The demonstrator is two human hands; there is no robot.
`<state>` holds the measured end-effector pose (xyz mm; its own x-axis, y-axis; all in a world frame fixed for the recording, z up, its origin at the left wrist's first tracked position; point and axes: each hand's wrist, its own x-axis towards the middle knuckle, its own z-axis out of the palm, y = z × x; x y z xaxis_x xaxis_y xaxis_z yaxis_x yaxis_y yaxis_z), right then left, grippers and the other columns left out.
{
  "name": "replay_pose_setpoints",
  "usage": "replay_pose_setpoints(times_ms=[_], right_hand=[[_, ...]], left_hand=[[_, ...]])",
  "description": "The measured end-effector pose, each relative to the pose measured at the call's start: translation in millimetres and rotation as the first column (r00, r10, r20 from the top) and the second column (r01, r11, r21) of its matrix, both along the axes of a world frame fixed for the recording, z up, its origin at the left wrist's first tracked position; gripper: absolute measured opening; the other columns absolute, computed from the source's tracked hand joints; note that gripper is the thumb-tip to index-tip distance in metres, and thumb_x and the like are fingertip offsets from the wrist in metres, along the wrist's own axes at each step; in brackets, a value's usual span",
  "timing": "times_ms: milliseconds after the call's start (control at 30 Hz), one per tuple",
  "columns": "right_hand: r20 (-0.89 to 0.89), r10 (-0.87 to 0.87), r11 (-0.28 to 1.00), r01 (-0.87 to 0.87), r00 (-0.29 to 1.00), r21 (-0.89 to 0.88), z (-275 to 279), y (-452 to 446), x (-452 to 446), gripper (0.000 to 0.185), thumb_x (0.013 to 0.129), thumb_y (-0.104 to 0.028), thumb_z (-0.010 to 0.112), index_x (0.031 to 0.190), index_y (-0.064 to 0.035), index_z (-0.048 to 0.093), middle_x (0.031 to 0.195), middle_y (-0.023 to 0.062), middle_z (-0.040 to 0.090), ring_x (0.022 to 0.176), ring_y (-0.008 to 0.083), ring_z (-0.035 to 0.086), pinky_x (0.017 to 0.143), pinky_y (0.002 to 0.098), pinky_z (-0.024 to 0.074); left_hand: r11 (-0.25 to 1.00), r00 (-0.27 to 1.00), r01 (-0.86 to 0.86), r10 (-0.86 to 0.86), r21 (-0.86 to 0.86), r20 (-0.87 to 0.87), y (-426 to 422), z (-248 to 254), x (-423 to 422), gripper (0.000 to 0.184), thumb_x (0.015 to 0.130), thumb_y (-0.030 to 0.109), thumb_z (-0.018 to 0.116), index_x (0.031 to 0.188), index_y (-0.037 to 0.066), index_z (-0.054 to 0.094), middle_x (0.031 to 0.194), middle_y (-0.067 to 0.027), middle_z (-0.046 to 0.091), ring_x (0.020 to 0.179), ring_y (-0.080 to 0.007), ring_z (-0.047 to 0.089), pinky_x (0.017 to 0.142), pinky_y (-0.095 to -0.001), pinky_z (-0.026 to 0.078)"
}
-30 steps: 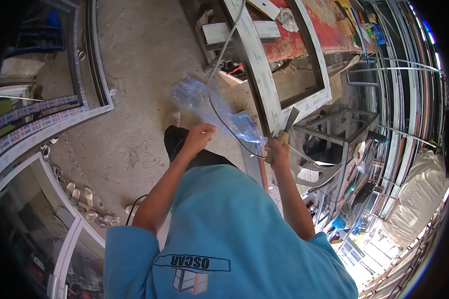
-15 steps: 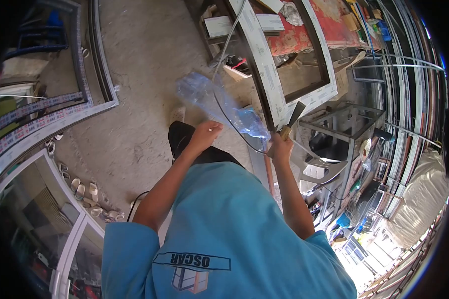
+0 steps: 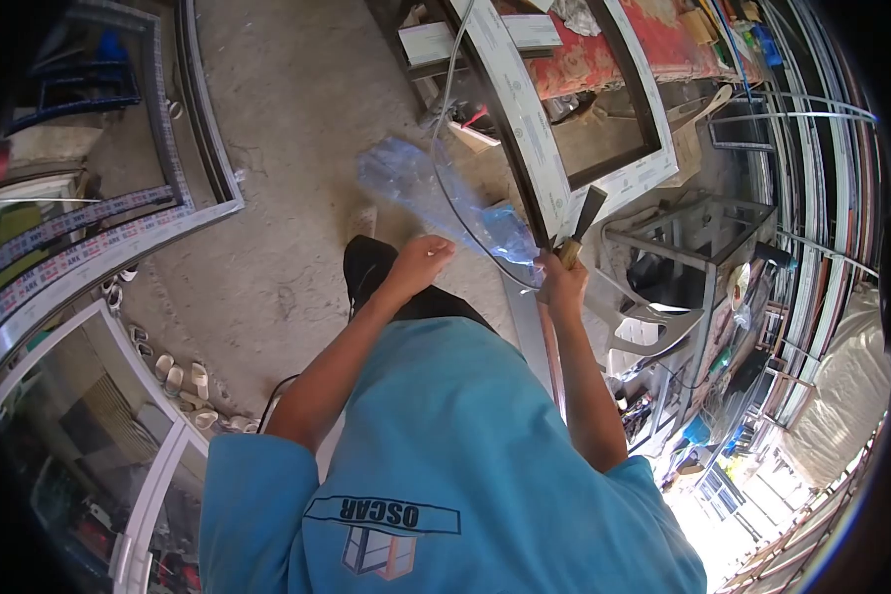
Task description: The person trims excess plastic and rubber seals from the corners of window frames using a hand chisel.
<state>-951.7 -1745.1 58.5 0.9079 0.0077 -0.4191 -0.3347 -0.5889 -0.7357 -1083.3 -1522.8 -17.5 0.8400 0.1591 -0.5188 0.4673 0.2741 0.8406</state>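
My right hand is wrapped round the wooden handle of a scraper, whose dark, wide blade points up and away. It is beside the near corner of a window frame covered in printed white film. My left hand is held in front of my body with its fingers curled together; whether something small is between them I cannot make out. A crumpled blue clear plastic sheet hangs or lies between the hands, beyond them, and a thin cable runs across it.
On the left stand a large frame and a white glazed door, with several slippers beside it. A metal stand and a pale chair are at the right. Long profiles line the far right.
The view has shifted, so the left-hand frames and slippers appear further right. The scraper remains in my right hand, and my left hand stays curled, a little further right in view.
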Motion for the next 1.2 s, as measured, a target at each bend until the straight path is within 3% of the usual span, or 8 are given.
replay_pose_setpoints(times_ms=[300,600,667,867,1000,1100,1167,1200], right_hand=[[0.010,-0.002,1.000,0.002,1.000,-0.031,0,1,1,0.026,0.078,-0.023,0.068,0.086,0.0009,0.073,0.078,0.0098,0.072,0.075,0.0171,0.064,0.074,0.0306,0.0483],[0.028,0.007,0.999,-0.009,1.000,0.039,-9,-6,-2,0.026,0.081,-0.021,0.069,0.092,0.0029,0.071,0.078,0.0093,0.072,0.071,0.0136,0.062,0.068,0.0273,0.0474],[0.008,0.009,0.999,-0.009,1.000,0.038,-14,-17,-3,0.028,0.082,-0.019,0.068,0.097,0.0041,0.070,0.085,0.0105,0.073,0.074,0.0134,0.063,0.069,0.0275,0.0480],[0.125,0.007,0.997,0.002,0.992,-0.077,39,-31,-23,0.030,0.079,-0.016,0.069,0.102,0.0025,0.068,0.080,0.0080,0.066,0.072,0.0132,0.061,0.064,0.0285,0.0490],[0.086,0.003,0.999,0.002,0.996,-0.050,71,-41,-29,0.039,0.080,-0.015,0.067,0.115,0.0023,0.061,0.082,0.0051,0.061,0.067,0.0104,0.058,0.054,0.0255,0.0485],[0.115,0.045,0.997,-0.037,0.992,-0.072,95,-38,-39,0.044,0.083,-0.012,0.067,0.123,0.0019,0.055,0.087,0.0071,0.060,0.066,0.0099,0.057,0.054,0.0245,0.0495],[0.070,0.068,0.995,-0.063,0.995,-0.082,113,-35,-42,0.046,0.084,-0.011,0.068,0.126,0.0008,0.053,0.092,0.0092,0.061,0.069,0.0089,0.056,0.057,0.0248,0.0495],[-0.054,0.148,0.983,-0.153,0.988,-0.100,118,-37,-44,0.049,0.086,-0.013,0.067,0.131,-0.0001,0.051,0.098,0.0117,0.063,0.073,0.0127,0.059,0.062,0.0271,0.0510]], left_hand=[[0.999,0.998,0.001,-0.004,0.051,0.060,-12,4,13,0.025,0.092,0.023,0.061,0.096,0.000,0.068,0.072,0.0008,0.057,0.066,-0.0089,0.050,0.062,-0.0257,0.041],[0.975,0.989,0.144,-0.135,-0.167,0.066,-55,14,57,0.026,0.089,0.019,0.064,0.102,-0.003,0.069,0.086,-0.0064,0.067,0.073,-0.0132,0.058,0.069,-0.0286,0.047],[0.948,0.928,0.311,-0.318,0.064,0.194,-69,13,69,0.029,0.089,0.019,0.065,0.107,-0.004,0.068,0.092,-0.0085,0.069,0.080,-0.0177,0.064,0.073,-0.0291,0.049],[0.849,0.950,0.279,-0.311,-0.448,0.002,-106,37,92,0.048,0.086,0.030,0.067,0.123,0.000,0.060,0.122,-0.0098,0.064,0.122,-0.0212,0.053,0.104,-0.0421,0.036],[0.662,0.987,0.039,-0.142,-0.749,-0.074,-114,46,86,0.029,0.090,0.031,0.061,0.107,0.009,0.065,0.104,-0.0067,0.069,0.109,-0.0200,0.060,0.101,-0.0410,0.040],[0.321,0.981,-0.142,-0.083,-0.936,-0.177,-83,53,67,0.021,0.094,0.032,0.056,0.087,0.012,0.059,0.059,0.0048,0.046,0.059,-0.0144,0.049,0.078,-0.0376,0.051],[0.432,0.980,0.115,-0.194,-0.895,0.033,-52,20,48,0.017,0.095,0.028,0.057,0.090,0.011,0.057,0.062,0.0057,0.040,0.052,-0.0112,0.041,0.068,-0.0334,0.051],[0.695,0.974,0.166,-0.228,-0.699,0.005,-31,37,36,0.020,0.093,0.030,0.062,0.094,0.010,0.060,0.062,0.0051,0.039,0.051,-0.0105,0.039,0.064,-0.0322,0.049]])
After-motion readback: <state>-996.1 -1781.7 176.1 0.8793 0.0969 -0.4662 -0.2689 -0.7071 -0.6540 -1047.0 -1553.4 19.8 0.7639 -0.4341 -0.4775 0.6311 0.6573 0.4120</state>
